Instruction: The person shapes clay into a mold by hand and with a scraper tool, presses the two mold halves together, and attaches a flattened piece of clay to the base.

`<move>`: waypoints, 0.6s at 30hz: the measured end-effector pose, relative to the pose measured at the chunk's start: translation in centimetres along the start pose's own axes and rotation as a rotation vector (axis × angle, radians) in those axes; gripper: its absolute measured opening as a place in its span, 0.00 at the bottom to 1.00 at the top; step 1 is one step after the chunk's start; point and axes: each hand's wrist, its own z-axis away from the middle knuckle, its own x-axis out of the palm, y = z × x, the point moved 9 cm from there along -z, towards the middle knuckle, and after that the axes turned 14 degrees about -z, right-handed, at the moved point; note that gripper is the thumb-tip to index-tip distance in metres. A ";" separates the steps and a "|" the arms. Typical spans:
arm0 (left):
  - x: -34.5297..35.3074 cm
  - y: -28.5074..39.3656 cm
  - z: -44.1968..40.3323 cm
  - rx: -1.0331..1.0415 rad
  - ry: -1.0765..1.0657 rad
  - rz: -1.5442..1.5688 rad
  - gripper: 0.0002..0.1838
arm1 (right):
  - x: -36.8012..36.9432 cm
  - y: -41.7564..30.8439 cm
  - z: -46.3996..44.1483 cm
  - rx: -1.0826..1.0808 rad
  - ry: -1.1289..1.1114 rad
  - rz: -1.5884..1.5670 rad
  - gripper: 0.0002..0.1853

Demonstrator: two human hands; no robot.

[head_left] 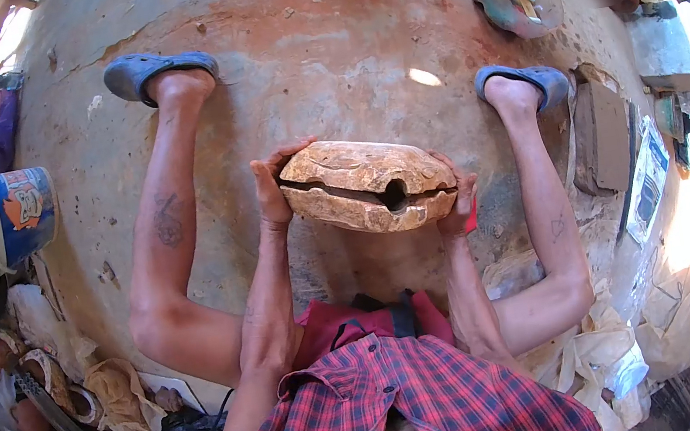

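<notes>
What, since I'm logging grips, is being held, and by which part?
A tan, seamed block, held by its opposite ends between left hand and right hand.

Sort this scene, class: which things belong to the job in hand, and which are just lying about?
In the job:
seamed block
left hand and right hand, holding its ends

Apparently just lying about:
blue-and-white bucket
round basin
crumpled brown sheet

— You're wearing a red-and-navy plaid shirt [331, 429] with dark buttons [389, 388].
— Yes, and your shorts [322, 323] are maroon, your clogs [138, 74] rounded and blue.
— Your left shin [159, 263] carries a dark tattoo [168, 220].
— Your right leg [543, 196] bears a fainter marking [558, 227].
</notes>
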 end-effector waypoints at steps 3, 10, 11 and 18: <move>-0.4 -0.4 0.2 0.017 -0.001 0.036 0.56 | 0.2 -0.8 -0.1 -0.088 0.040 0.111 0.51; 1.5 6.1 0.3 0.134 0.047 -0.448 0.65 | 4.8 -8.2 -0.1 -0.376 0.028 0.678 0.54; 3.4 9.4 0.6 0.299 0.005 -0.710 0.66 | 6.9 -9.9 0.4 -0.435 0.020 0.747 0.55; 9.4 12.5 2.4 0.671 -0.169 -1.272 0.61 | 13.0 -9.7 1.1 -0.582 -0.330 0.944 0.63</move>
